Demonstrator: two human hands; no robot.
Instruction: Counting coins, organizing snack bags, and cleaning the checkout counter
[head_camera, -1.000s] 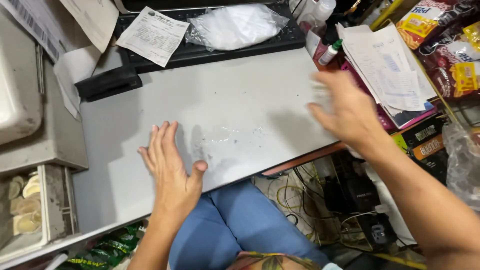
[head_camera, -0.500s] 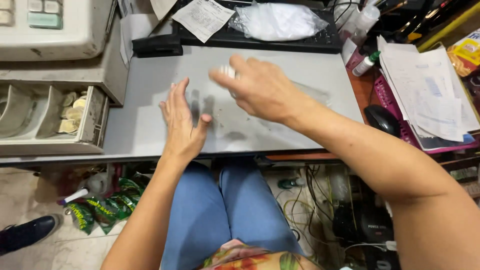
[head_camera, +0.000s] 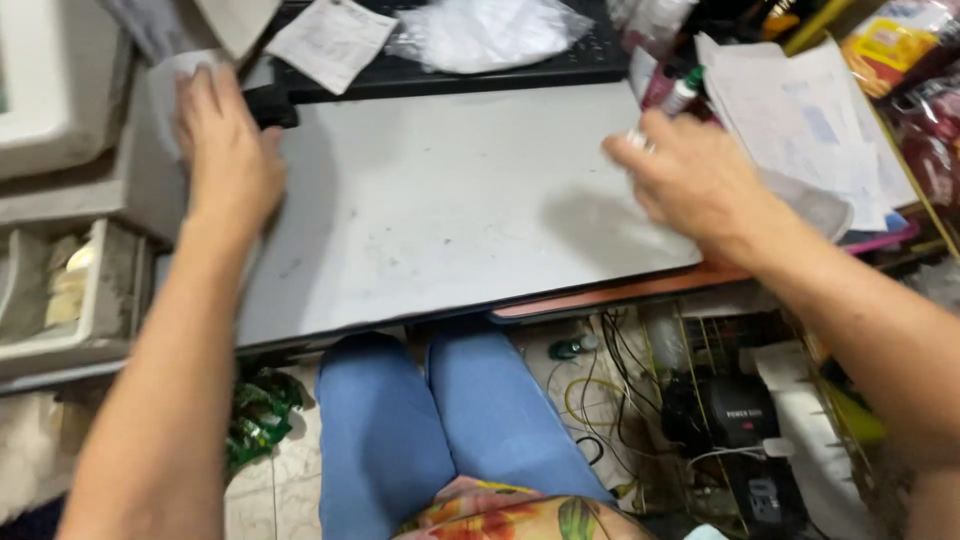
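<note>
- Cluttered shop counter, seen from above: a pale grey flat board (head_camera: 440, 210) lies across it, with blue-trousered knees below and a tangle of cables on the floor.
- Left hand (head_camera: 228, 150) lies palm down at the board's far left corner, fingers together and reaching onto a white paper roll (head_camera: 165, 85); it touches a black stapler-like block (head_camera: 270, 105) just beside it.
- Right hand (head_camera: 690, 180) hovers over the board's right edge, fingers loosely curled; something small and white shows at the fingertips, but blur hides whether it is pinched.
- Judging by the pose, steadying the board goes best with the left palm kept flat and the right hand coming in low, clear of the loose papers.
- Packages and labels: a white printed receipt (head_camera: 330, 40) and a clear crumpled plastic bag (head_camera: 490, 30) rest on a black keyboard (head_camera: 450, 72) behind the board.
- A stack of white printed sheets (head_camera: 800, 120) sits at right, a green-capped small bottle (head_camera: 680, 92) near it, and yellow-and-red snack packets (head_camera: 890, 45) at the far right corner.
</note>
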